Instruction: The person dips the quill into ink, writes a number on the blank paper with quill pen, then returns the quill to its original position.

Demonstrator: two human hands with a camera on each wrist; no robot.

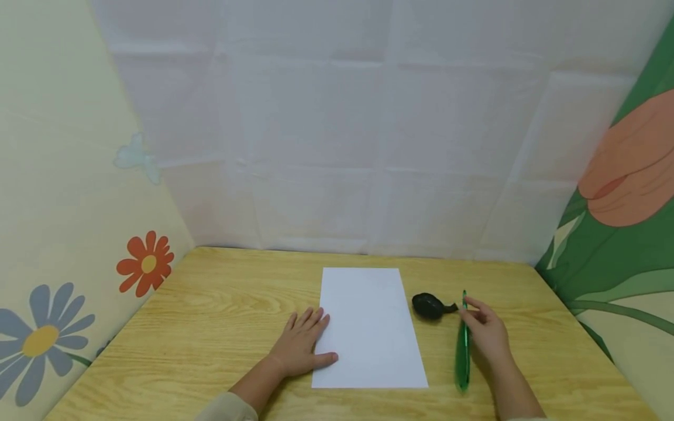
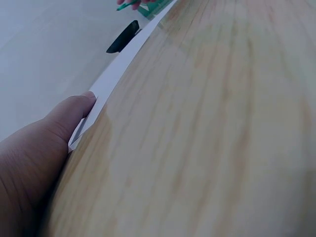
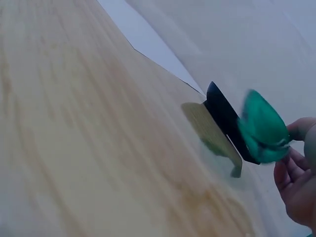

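Observation:
My left hand [image 1: 301,346] lies flat on the left edge of a white sheet of paper [image 1: 370,330], fingers spread. Its thumb [image 2: 74,111] rests on the sheet's margin in the left wrist view. On the right, my right hand [image 1: 487,330] pinches a translucent green object [image 1: 463,356] between thumb and fingertips. From above it looks long and narrow; the right wrist view shows the green object [image 3: 264,128] broad and leaf-shaped, slightly blurred. Beside it lies a black rounded object [image 1: 428,306] with a short narrow stem toward the right fingertips. What kinds these two are I cannot tell.
The wood-grain table [image 1: 221,327] carries these things. A creased white cloth [image 1: 342,128] hangs behind it, with flower-patterned panels [image 1: 42,234] at the left and right sides.

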